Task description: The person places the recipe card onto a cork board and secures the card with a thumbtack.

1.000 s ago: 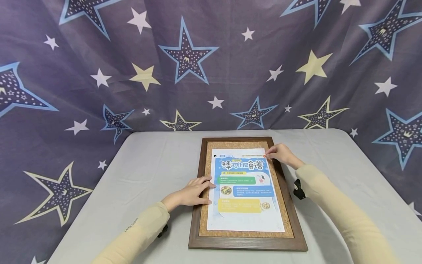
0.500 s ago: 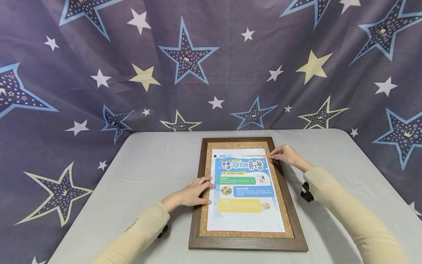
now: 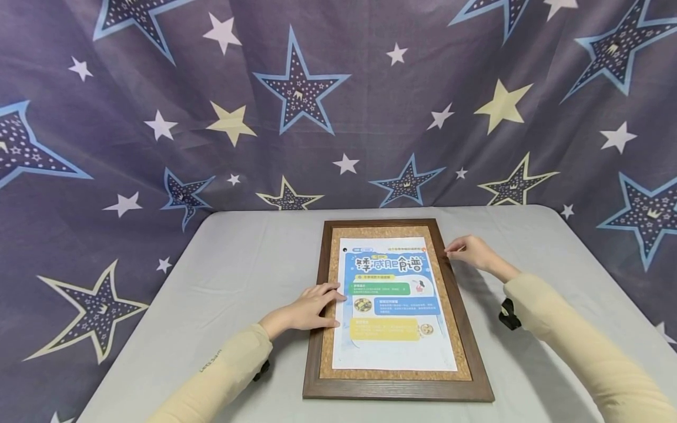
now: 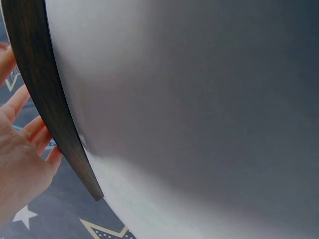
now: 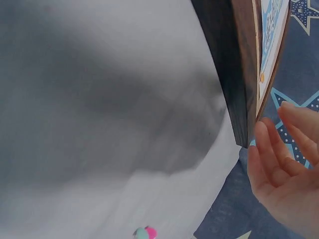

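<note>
A printed poster (image 3: 394, 355) lies on a cork board (image 3: 462, 352) with a brown wooden frame (image 3: 396, 390). A black push pin (image 3: 345, 250) sits at the poster's top left corner, an orange-red push pin (image 3: 424, 250) at its top right. My left hand (image 3: 305, 308) rests over the frame's left side, fingers spread, their tips on the poster's left edge. Just off the frame's upper right side is my right hand (image 3: 469, 252), its fingers loosely bent. Nothing shows between the thumb and fingers of the right hand (image 5: 286, 174) in the right wrist view.
The board lies on a table with a pale grey cloth (image 3: 238, 264). A purple curtain with stars (image 3: 370, 106) hangs behind it. In the right wrist view, a small teal and pink item (image 5: 144, 232), perhaps push pins, shows at the bottom edge.
My right hand has come away from the orange-red pin and moved right, off the poster and past the frame's edge. The left hand and the board have stayed in place.
</note>
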`<act>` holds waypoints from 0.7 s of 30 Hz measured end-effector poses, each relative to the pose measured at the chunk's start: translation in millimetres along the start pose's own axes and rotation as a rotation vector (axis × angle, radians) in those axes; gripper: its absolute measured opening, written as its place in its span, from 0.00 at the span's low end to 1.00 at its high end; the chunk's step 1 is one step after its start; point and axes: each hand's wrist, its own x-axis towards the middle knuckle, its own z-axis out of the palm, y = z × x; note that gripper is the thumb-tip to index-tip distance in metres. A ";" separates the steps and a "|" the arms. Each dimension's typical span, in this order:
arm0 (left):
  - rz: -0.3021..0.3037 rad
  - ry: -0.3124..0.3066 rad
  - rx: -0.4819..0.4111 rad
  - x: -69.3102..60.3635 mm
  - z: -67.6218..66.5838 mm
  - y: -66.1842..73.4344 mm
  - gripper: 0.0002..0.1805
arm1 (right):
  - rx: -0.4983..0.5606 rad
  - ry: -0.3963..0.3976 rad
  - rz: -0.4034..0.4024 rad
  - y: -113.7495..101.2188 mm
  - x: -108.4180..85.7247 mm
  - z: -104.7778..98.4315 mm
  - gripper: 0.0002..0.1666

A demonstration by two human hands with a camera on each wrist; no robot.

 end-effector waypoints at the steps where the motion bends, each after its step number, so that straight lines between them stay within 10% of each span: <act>1: -0.001 0.000 -0.001 -0.1 -0.2 0.1 0.28 | -0.001 0.003 -0.001 0.4 -1.5 -0.9 0.08; 21: -0.006 -0.003 0.004 -0.5 -0.3 0.5 0.28 | -0.054 0.030 0.025 18.9 -37.8 -26.6 0.08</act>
